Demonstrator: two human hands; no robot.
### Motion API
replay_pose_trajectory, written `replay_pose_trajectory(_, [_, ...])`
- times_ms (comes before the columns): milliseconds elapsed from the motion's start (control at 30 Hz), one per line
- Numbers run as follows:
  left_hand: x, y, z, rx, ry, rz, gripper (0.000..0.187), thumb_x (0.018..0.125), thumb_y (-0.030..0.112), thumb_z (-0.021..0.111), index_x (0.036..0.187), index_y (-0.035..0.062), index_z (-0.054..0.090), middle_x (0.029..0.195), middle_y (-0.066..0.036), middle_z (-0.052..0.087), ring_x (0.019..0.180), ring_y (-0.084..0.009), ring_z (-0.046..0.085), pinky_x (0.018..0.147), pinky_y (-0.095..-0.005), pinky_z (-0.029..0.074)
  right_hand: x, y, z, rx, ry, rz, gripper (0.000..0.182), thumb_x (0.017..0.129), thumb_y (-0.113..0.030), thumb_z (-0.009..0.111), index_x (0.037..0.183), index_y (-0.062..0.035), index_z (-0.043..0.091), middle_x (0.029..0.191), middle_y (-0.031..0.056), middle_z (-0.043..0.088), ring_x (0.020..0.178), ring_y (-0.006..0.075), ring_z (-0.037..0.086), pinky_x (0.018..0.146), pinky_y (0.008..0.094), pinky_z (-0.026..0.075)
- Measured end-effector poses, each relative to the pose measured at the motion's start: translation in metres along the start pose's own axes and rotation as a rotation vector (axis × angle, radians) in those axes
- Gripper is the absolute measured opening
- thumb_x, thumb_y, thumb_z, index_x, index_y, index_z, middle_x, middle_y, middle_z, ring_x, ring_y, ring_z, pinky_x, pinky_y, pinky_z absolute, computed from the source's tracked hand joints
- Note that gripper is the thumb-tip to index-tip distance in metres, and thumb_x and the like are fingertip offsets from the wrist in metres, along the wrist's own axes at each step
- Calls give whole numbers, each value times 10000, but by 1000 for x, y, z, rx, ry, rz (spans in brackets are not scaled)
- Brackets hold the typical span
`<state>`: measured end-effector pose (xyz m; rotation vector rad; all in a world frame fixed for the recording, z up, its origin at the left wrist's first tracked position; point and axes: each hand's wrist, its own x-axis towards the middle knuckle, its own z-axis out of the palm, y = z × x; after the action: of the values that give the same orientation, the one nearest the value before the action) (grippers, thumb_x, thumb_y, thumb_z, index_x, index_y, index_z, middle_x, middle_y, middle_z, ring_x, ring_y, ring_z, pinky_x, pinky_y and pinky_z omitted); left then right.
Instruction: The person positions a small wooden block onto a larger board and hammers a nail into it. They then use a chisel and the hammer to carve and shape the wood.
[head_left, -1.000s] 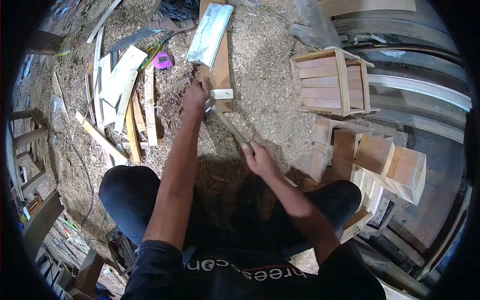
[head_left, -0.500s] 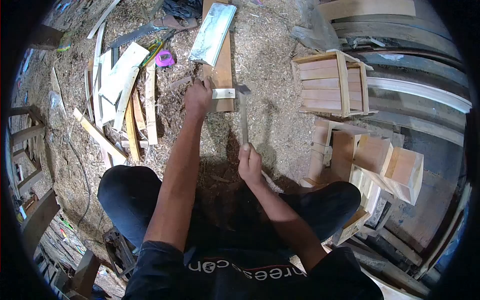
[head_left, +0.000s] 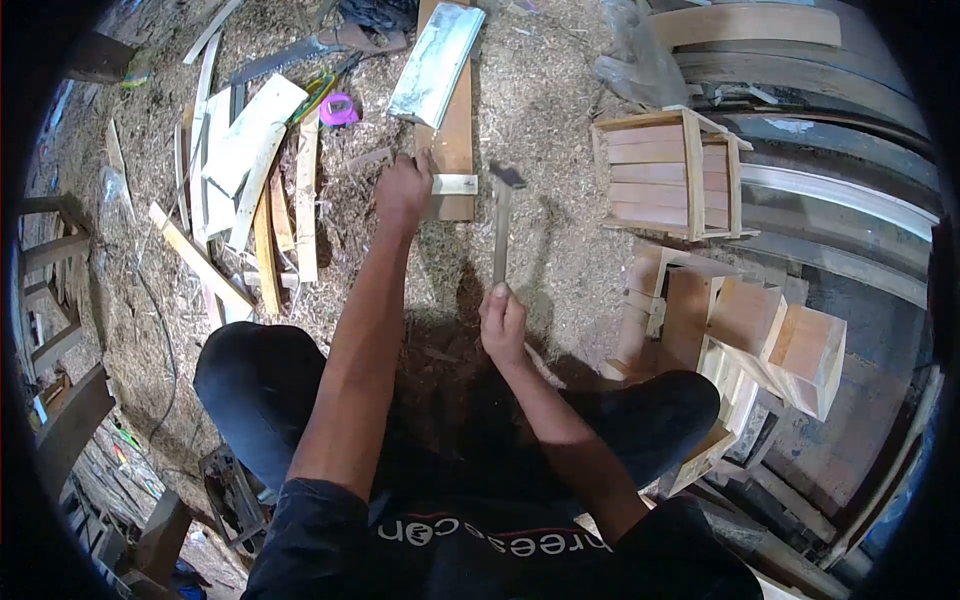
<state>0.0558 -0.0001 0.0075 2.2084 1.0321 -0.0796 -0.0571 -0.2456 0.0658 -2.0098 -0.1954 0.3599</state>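
Note:
My left hand [head_left: 404,196] is closed around one end of a short pale wood strip [head_left: 456,184], pressing it across the near end of a brown board [head_left: 458,130] on the ground. A small dark mark shows near the strip's free right end. My right hand [head_left: 503,322] grips a hammer [head_left: 502,240] low on its handle. The dark hammer head hangs just right of the strip, apart from it. Farther up the board lies a whitish, smeared panel [head_left: 436,62], set at a slant.
To the left are loose wood offcuts [head_left: 256,130], a pink tape measure [head_left: 339,110] and a handsaw [head_left: 280,60]. On the right stand a slatted wooden crate [head_left: 650,172] and several box-like wooden pieces [head_left: 745,310], with long planks [head_left: 820,190] beyond. Shavings cover the ground.
The hammer head has swung a little to the right, away from the strip's end. My left hand keeps its hold on the strip. The whole view has shifted slightly.

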Motion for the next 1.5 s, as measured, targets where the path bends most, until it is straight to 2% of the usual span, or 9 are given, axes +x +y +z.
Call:
replay_pose_trajectory(67, [-1,1,1,2,9,9,618,987,503,406,966,-52,676,890,-335,672,896,-492,667,829,-558,527,3,1,0,148,-60,284,580,1053,-532,311,766,-67,503,557,-7,436,446,125,432,433,289,356])
replay_pose_trajectory(167, [1,1,-1,-7,-23,-4,616,987,505,405,968,-48,673,896,-333,672,900,-490,667,825,-561,527,9,-21,-6,352,-91,644,581,1040,-571,308,798,-79,498,540,-20,401,401,96,390,380,263,340])
replay_pose_trajectory(333, [2,-3,4,-14,-2,2,617,985,510,407,979,-48,670,887,-326,676,880,-491,671,809,-565,530,3,-21,-2,325,-179,680,552,1048,-539,311,805,-79,496,566,-19,415,416,93,385,367,289,339])
replay_pose_trajectory(433, [1,-1,3,-9,18,12,614,984,510,413,966,-47,672,879,-323,677,883,-488,671,813,-563,530,3,-17,7,403,51,658,579,1037,-578,304,827,-79,509,544,-23,409,369,95,363,333,277,310])
replay_pose_trajectory(567, [1,0,3,-15,23,23,610,983,508,419,966,-46,672,882,-325,676,883,-484,672,812,-562,529,0,-5,2,123,-100,545,587,1045,-550,307,807,-63,530,560,-11,448,413,105,422,384,288,348])
replay_pose_trajectory(633, [2,-4,4,-14,11,31,604,983,504,422,964,-46,672,870,-324,676,860,-484,674,794,-564,531,-3,-2,0,-27,1,368,483,1054,-434,382,889,-11,547,593,100,541,517,280,569,497,425,437])
replay_pose_trajectory(667, [4,-5,5,-14,14,29,604,983,504,422,964,-46,672,870,-324,676,860,-484,674,794,-564,531,-1,0,-1,-27,-2,366,483,1054,-434,382,889,-11,547,593,100,541,517,280,569,497,425,437])
replay_pose_trajectory(767, [-1,-2,4,-9,15,38,599,984,497,422,962,-47,673,870,-326,674,858,-481,675,796,-563,531,11,-16,-13,-377,-5,156,402,1036,-342,453,905,26,546,644,254,574,663,488,608,562,533,451])
replay_pose_trajectory(1500, [-2,-4,4,-16,-1,0,609,979,508,428,979,-51,670,893,-334,672,889,-497,666,809,-559,532,6,-15,-15,-383,-51,51,340,1034,-317,465,962,8,536,624,251,585,629,483,618,530,545,463])
